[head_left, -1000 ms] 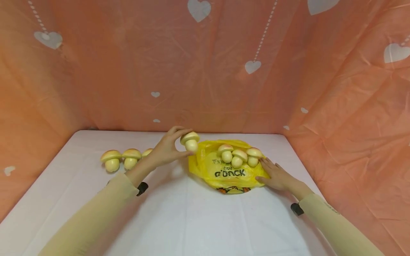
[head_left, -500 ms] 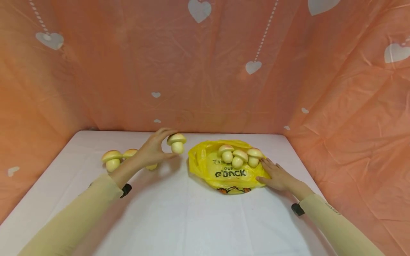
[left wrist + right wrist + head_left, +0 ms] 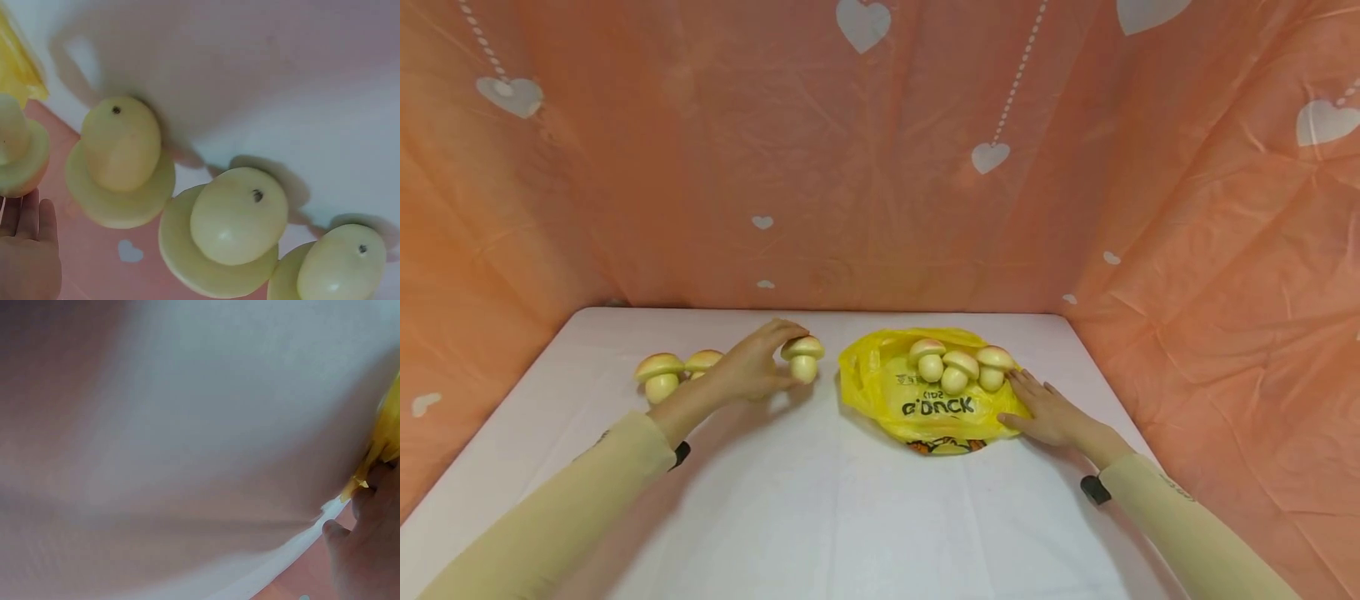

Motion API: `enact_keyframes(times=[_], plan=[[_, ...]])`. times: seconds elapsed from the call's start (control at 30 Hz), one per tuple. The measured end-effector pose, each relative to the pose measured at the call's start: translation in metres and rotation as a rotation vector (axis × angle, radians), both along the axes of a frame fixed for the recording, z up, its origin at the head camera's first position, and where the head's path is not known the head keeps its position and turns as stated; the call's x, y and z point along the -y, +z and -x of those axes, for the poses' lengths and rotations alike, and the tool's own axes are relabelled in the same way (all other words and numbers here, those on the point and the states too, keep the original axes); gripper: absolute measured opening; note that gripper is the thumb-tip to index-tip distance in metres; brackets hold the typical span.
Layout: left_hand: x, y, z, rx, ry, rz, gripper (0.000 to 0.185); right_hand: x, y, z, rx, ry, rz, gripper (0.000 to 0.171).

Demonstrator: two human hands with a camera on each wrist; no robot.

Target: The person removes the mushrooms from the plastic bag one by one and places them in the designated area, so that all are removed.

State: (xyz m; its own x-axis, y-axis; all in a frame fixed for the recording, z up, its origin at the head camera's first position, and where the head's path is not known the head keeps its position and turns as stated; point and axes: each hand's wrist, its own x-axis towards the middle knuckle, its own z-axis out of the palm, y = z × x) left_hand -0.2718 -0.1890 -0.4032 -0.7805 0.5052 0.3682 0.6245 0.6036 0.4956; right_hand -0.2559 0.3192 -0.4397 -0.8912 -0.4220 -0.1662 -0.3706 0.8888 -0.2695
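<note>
My left hand (image 3: 748, 364) holds a toy mushroom (image 3: 803, 360) by its cap, low over the white table left of a yellow plastic bag (image 3: 861, 375). The left wrist view shows this mushroom (image 3: 22, 150) at the left edge with my left hand's fingers (image 3: 28, 219) against its cap. Three mushrooms sit on the bag; the middle one (image 3: 957, 373) is nearest me. My right hand (image 3: 1048, 414) rests with extended fingers at the bag's right edge. In the right wrist view, the fingers of my right hand (image 3: 369, 544) meet the crumpled yellow plastic (image 3: 389, 425).
A row of mushrooms stands at the left: an outer one (image 3: 660, 379), one beside it (image 3: 703, 362), and another (image 3: 122, 162) that my left hand mostly hides in the head view. An orange cloth backdrop (image 3: 865, 167) with pale hearts rises behind the table (image 3: 880, 517).
My left hand has carried its mushroom leftward from the bag's left edge, then lowered it toward the table. My right hand and the mushrooms on the bag have kept their places.
</note>
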Motion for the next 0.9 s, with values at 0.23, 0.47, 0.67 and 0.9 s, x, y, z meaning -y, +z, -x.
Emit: enact_keyframes(times=[0.23,0.47,0.67,0.9], plan=[[0.0,-0.007,-0.001,0.015,0.016,0.074,0.069,0.0,-0.001,0.0,-0.005,0.002,0.007,0.09],[-0.001,-0.014,-0.001,-0.03,0.018,0.127,0.07,0.0,-0.002,0.0,-0.001,-0.006,-0.002,0.09],[-0.001,-0.018,0.001,-0.034,0.022,0.17,0.07,0.001,-0.001,0.0,-0.007,-0.006,-0.001,0.09],[0.0,-0.022,0.002,-0.04,0.036,0.237,0.068,0.003,0.001,0.0,-0.008,0.0,-0.006,0.089]])
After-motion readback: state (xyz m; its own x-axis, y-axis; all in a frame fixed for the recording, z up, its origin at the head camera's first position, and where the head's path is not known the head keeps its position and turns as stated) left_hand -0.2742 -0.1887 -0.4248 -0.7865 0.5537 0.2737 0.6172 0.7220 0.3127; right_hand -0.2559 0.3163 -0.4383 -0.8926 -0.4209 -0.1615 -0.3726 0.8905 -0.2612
